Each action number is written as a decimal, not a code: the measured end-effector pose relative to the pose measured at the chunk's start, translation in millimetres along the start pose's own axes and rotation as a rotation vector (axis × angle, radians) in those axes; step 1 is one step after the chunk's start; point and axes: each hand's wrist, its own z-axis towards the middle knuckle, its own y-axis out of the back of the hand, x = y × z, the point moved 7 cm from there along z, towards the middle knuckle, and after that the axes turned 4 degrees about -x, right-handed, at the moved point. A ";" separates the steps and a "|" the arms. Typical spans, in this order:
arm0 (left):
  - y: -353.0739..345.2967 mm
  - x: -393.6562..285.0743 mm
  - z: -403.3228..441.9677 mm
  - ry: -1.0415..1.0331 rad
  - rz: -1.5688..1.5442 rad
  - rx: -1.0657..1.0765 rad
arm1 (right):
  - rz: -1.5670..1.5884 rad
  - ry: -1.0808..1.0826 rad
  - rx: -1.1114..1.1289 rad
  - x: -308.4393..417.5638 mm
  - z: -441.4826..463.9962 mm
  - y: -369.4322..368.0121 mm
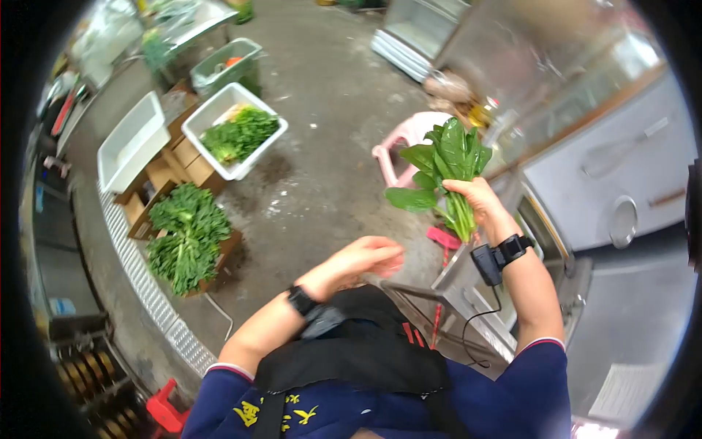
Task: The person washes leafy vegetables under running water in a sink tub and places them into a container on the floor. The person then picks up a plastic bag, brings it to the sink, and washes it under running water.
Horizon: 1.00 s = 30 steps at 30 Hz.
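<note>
A bunch of broad green leaves [455,154] stands upright in my right hand [479,203], whose fingers wrap round the pale green stems. My left hand [374,256] hangs in front of my body, away from the leaves. Its fingers look slightly curled and are blurred, so whether they are parted or closed is unclear. A pink stool [409,135] stands on the floor just behind the leaves.
On the left are a white bin [191,124] of greens, a box with leafy greens [189,234], an empty-looking white tub [126,150] and a green bin [241,55]. A metal counter [636,322] is at right. A red stool [167,410] stands lower left.
</note>
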 end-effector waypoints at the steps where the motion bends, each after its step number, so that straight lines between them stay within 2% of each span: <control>1: 1.9 -9.0 10.5 0.005 -0.116 -0.065 | 0.067 -0.015 0.033 0.7 12.9 -30.1; 2: 9.6 -15.2 19.4 0.000 -0.128 -0.108 | 0.133 -0.039 0.061 0.1 23.6 -57.2; 4: 35.4 -21.8 35.5 0.032 -0.681 -0.166 | 0.167 -0.031 0.145 -0.8 45.2 -101.2; 5: 59.3 -26.1 40.3 0.023 -0.685 -0.199 | 0.169 -0.037 0.199 -3.9 55.8 -120.0; 7: 100.8 -49.1 46.6 -0.212 -0.972 -0.192 | 0.160 -0.060 0.289 -9.4 66.1 -156.4; 8: 114.8 -56.1 47.9 -0.224 -0.975 -0.222 | 0.085 -0.181 0.450 -18.4 73.3 -176.0; 10: 139.6 -88.3 44.3 -0.309 -0.939 -0.309 | 0.000 0.188 0.449 -15.7 99.4 -200.3; 12: 163.7 -100.4 57.9 -0.270 -0.919 -0.355 | -0.099 0.132 0.504 -21.4 121.9 -217.2; 14: 181.1 -122.4 69.6 -0.223 -0.955 -0.367 | -0.337 0.368 0.503 -1.5 143.2 -228.4; 15: 192.2 -130.2 78.4 -0.237 -0.877 -0.428 | -0.361 0.374 0.453 9.2 154.6 -230.6; 18: 220.0 -158.0 105.4 -0.283 -0.858 -0.355 | -0.214 0.261 0.402 11.2 212.6 -241.7; 19: 227.2 -174.6 105.9 -0.300 -0.827 -0.318 | -0.157 0.197 0.446 18.5 224.5 -248.6; 20: 242.6 -183.2 104.9 -0.222 -0.759 -0.370 | -0.104 0.136 0.495 31.8 236.7 -254.1; 21: 255.0 -192.3 96.7 -0.193 -0.688 -0.446 | -0.115 0.174 0.486 53.3 250.4 -259.9; 23: 283.5 -199.0 79.3 -0.168 -0.624 -0.526 | -0.368 0.251 0.374 118.9 278.2 -261.1; 25: 324.5 -195.3 48.1 -0.201 -0.472 -0.562 | -0.455 0.518 0.192 198.5 303.2 -252.6; 26: 340.1 -194.2 26.3 -0.157 -0.521 -0.556 | -0.687 0.546 0.056 237.5 312.6 -243.2; 27: 362.1 -184.9 6.7 -0.136 -0.562 -0.553 | -0.433 0.660 -0.002 266.7 313.2 -237.0; 28: 385.9 -170.3 -13.0 -0.114 -0.605 -0.548 | -0.430 0.658 -0.106 286.9 314.5 -229.7; 29: 409.4 -162.1 -38.5 -0.111 -0.575 -0.634 | -0.350 0.639 -0.240 295.2 311.9 -225.6; 30: 431.8 -153.0 -65.9 -0.109 -0.551 -0.720 | -0.420 0.846 -0.346 300.8 309.2 -227.6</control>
